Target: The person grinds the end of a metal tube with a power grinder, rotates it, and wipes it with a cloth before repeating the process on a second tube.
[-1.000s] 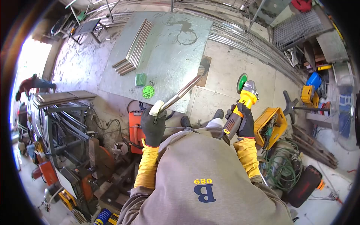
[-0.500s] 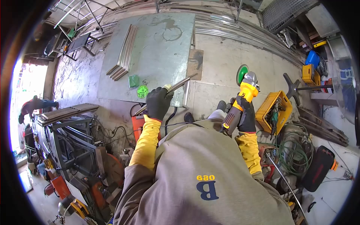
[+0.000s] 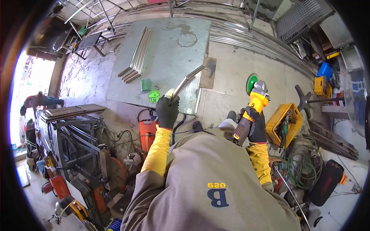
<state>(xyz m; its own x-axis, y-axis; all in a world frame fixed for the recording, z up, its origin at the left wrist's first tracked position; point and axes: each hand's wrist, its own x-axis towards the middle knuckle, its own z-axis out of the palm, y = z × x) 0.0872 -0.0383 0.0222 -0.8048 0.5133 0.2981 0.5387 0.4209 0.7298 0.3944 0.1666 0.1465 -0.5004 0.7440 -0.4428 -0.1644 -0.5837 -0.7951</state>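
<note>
My left hand (image 3: 167,111), in a black glove with a yellow sleeve, grips a short metal bar (image 3: 187,81) by its near end and holds it slanting up over the near edge of a steel work table (image 3: 169,57). My right hand (image 3: 255,124), gloved the same way, holds a yellow angle grinder (image 3: 252,103) with a green disc (image 3: 251,83), off to the right of the table and above the floor. A bundle of metal bars (image 3: 138,56) lies on the table's left side. A green square pad (image 3: 145,84) and a green round disc (image 3: 154,96) rest near the table's front.
A yellow crate (image 3: 283,123) with tools and coiled green hose (image 3: 304,167) lie on the floor at right. A red-orange machine (image 3: 147,133) stands under the table edge. Metal racks and frames (image 3: 65,131) crowd the left. Another person (image 3: 36,101) bends at far left.
My left hand has shifted the metal bar, lowering it toward the table half a second ago and now raising its far end upward. The grinder stays nearly still in my right hand.
</note>
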